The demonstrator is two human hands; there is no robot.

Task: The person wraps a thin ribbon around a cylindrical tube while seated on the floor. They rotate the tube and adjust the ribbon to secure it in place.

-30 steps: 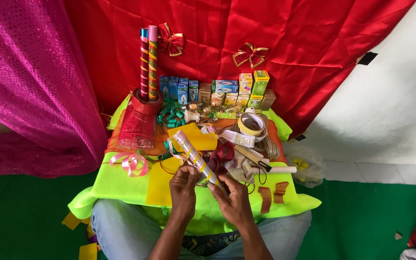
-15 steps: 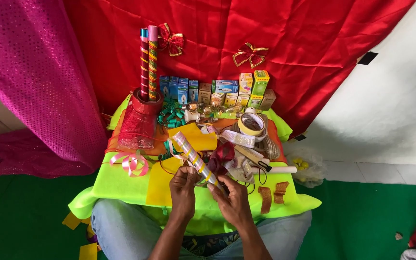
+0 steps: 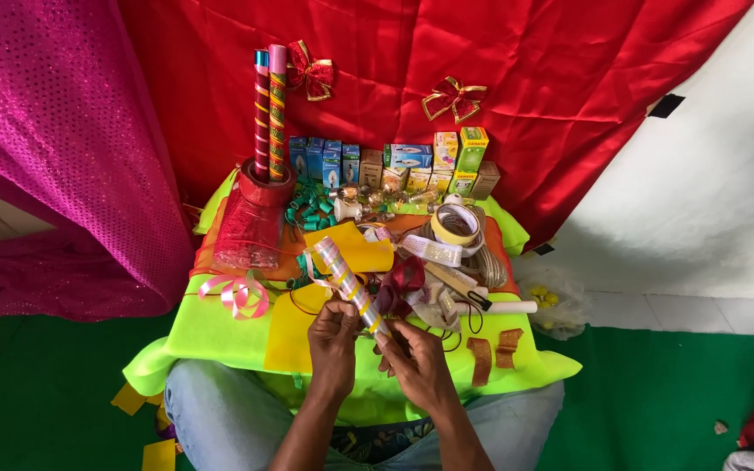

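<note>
Behind both hands (image 3: 377,349), wrapped tube (image 3: 348,284), pink ribbon (image 3: 239,295), tape roll (image 3: 455,225)

Lower end of the silver tube (image 3: 346,283) hidden inside both hands (image 3: 377,349).

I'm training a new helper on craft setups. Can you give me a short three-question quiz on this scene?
1. True or false: both hands grip the silvery tube wound with ribbon.
2. What stands upright in the red holder at the back left? A) two striped tubes B) scissors C) a candle
3. What colour is the curled ribbon lying on the lime cloth, left of the hands?

Key
1. True: the left hand and the right hand both hold its near end.
2. A: the striped tubes.
3. Pink.
</note>
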